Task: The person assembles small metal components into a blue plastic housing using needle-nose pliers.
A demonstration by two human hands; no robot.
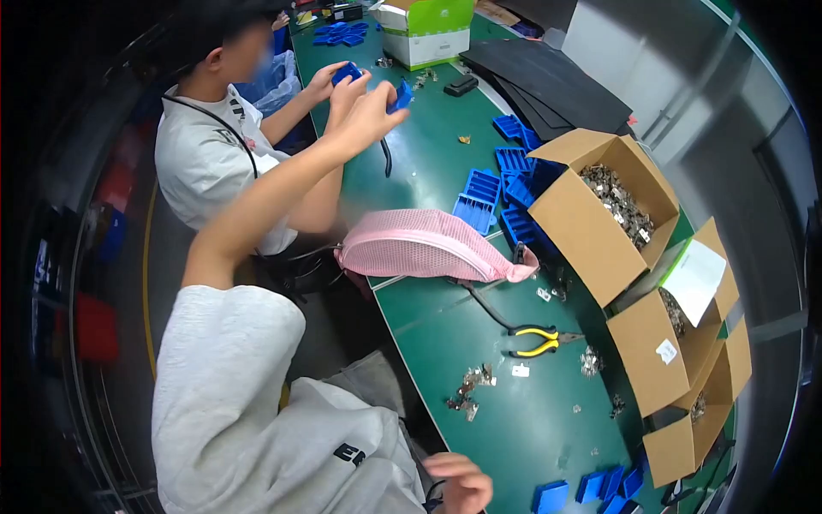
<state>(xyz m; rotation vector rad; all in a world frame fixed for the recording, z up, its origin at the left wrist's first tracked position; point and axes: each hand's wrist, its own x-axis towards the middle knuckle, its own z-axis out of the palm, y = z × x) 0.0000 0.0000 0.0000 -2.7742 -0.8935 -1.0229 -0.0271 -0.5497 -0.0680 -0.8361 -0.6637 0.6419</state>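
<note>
Green table [522, 428]: left hand [373, 118] pinches blue piece [400, 97], 12 o'clock (probably light, stiff; grab edges). Right hand [463, 485], 6ish: can't tell.

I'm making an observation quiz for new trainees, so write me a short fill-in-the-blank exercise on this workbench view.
1. The wearer's left hand holds a piece coloured ____.
2. The grips of the pliers are black and ____.
3. The mesh bag is coloured ____.
4. The brown boxes along the right side of the green table number ____.

Missing words: blue; yellow; pink; three.
</note>
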